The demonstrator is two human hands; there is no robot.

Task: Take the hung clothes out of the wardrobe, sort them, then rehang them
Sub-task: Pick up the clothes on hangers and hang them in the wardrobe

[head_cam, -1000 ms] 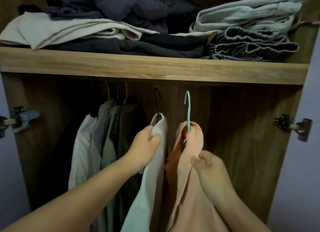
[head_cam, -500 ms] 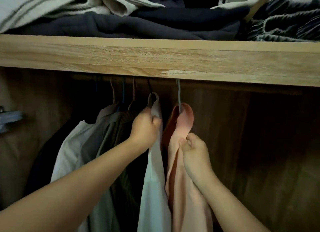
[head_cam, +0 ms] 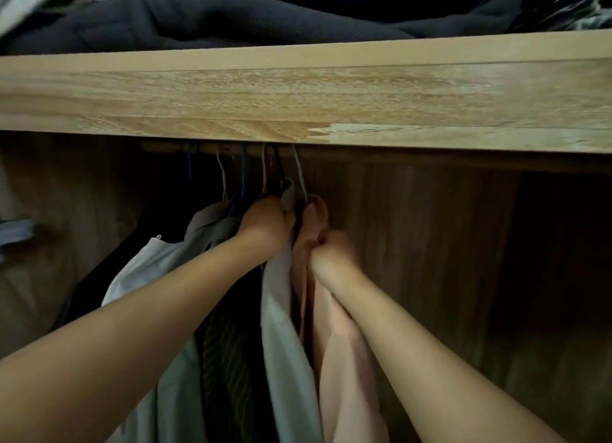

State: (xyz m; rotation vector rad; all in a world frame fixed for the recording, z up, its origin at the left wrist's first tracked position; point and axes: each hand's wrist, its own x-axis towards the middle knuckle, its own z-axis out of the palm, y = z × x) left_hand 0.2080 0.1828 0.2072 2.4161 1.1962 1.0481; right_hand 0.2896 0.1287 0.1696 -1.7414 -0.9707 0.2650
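Note:
Inside the wardrobe, my left hand grips the shoulder of a white garment on a black hanger. Just right of it, my right hand grips a peach garment on a pale hanger. Both hanger hooks reach up to the wooden rail, where the shelf edge hides their tops. Several other garments hang on the rail to the left, among them a white one, a grey one and a dark striped one.
A thick wooden shelf crosses the view just above the rail, with dark folded clothes piled on it. The wardrobe's back panel is bare to the right of the peach garment. A door hinge shows at the left edge.
Both hands have lifted the two hangers up toward the rail, and their hooks now reach behind the shelf edge. The view has moved closer and tilted, with the shelf larger in frame.

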